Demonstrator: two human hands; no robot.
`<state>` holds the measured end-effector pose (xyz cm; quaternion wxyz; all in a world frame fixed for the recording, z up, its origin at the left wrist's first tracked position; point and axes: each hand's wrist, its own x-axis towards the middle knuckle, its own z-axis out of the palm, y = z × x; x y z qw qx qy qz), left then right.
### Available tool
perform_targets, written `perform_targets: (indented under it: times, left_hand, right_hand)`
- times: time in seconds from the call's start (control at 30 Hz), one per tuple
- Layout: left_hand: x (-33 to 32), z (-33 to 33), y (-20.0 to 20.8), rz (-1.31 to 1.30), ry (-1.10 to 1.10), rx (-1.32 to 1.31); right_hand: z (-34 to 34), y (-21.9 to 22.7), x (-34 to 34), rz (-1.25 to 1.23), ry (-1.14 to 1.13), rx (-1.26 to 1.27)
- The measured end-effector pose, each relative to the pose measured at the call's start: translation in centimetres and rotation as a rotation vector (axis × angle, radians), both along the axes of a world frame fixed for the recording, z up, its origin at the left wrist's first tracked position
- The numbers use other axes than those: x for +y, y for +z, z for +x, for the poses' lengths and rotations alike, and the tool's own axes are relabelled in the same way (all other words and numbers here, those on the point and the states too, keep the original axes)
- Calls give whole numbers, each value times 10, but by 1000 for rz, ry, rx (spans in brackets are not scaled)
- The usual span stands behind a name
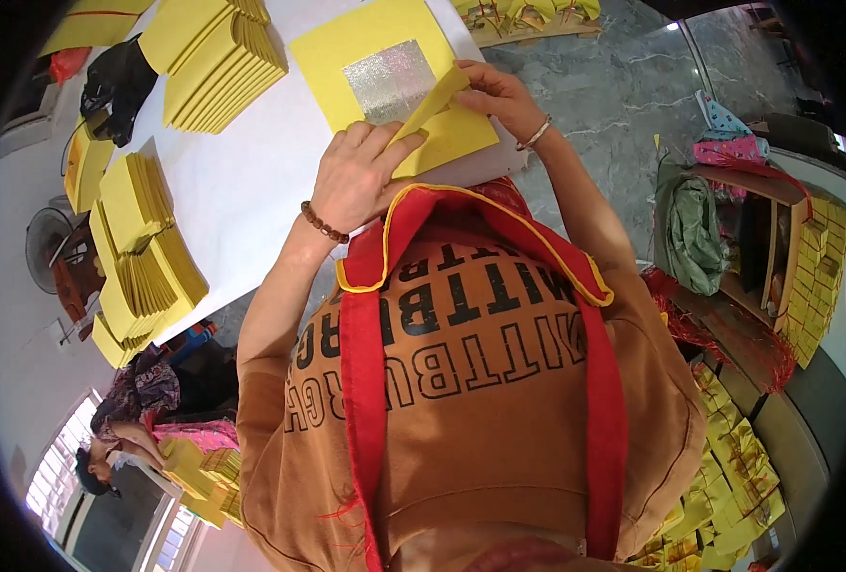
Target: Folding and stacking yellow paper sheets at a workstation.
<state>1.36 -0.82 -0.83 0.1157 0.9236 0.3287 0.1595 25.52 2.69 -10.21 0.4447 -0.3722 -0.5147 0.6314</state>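
Observation:
A yellow paper sheet (323,52) with a silver foil patch (390,78) in its middle lies on the white table. Its near edge is lifted and turned over in a slanting flap (439,100). My left hand (358,170), a brown bead bracelet at its wrist, grips the left end of this flap with its fingers over the paper. At the flap's right end my right hand (501,95) pinches the paper between thumb and fingers. The foil patch is partly covered by the flap.
Fanned stacks of yellow folded paper (221,71) stand along the white table's (242,181) far left, with more stacks (146,253) at its left edge. A black bag (118,91) lies beside them. Another person (132,410) sits at lower left. Yellow bundles (733,467) fill the lower right.

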Motion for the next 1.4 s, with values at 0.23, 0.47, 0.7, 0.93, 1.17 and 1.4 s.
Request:
perform_targets:
  times: [0.23, 0.47, 0.7, 0.93, 1.17, 1.4]
  left_hand:
    - [7, -6, 3, -176, -38, -35]
    - [11, -6, 2, -221, -38, -68]
    - [12, -5, 1, -150, 25, -233]
    - [10, -6, 6, -270, 193, -157]
    - [14, -31, 0, -136, 116, -144]
    - [20, -39, -32, 39, 199, -186]
  right_hand:
    - [0, 1, -2, -5, 16, 52]
    - [2, -1, -1, -22, 41, 53]
    - [6, -8, 5, -17, -7, 161]
    - [-4, 4, -1, 197, -28, -137]
    - [2, 3, 3, 271, -10, -171]
    - [0, 28, 14, 607, 34, -513]
